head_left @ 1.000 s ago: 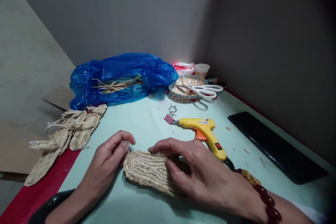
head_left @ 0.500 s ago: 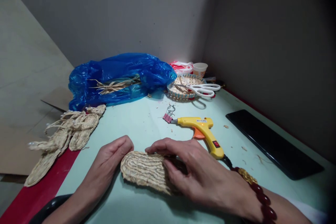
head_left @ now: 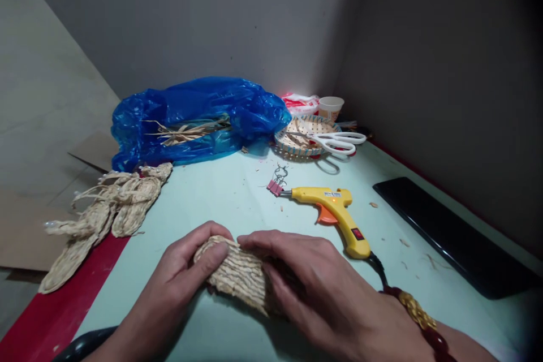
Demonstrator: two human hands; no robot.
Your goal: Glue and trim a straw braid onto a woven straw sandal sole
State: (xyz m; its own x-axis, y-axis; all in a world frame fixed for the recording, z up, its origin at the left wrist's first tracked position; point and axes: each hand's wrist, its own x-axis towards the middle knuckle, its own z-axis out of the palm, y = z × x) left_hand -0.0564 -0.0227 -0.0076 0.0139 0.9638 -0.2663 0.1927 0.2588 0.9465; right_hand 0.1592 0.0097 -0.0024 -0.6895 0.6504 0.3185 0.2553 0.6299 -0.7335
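A braided straw shoe sole (head_left: 241,271) is held low over the table between both hands. My left hand (head_left: 186,266) grips its rounded left end, thumb on top and fingers behind the far edge. My right hand (head_left: 309,283) is closed around the other end, which is hidden under the palm and fingers. A beaded bracelet with a gold piece circles the right wrist. Beyond the right hand lies a yellow hot glue gun (head_left: 333,203), its nozzle beside a pink binder clip (head_left: 275,187).
Finished-looking straw sandals (head_left: 136,203) lie at the left table edge. A blue plastic bag (head_left: 199,102) with straw strands (head_left: 190,131) stands at the back. White-handled scissors (head_left: 339,140) rest on a woven basket (head_left: 292,150) near a paper cup (head_left: 331,107). A black slab (head_left: 445,232) lies right.
My left hand has moved from beside the sole onto its rounded end, thumb now on top. The right hand keeps its hold, and the sole has tilted slightly.
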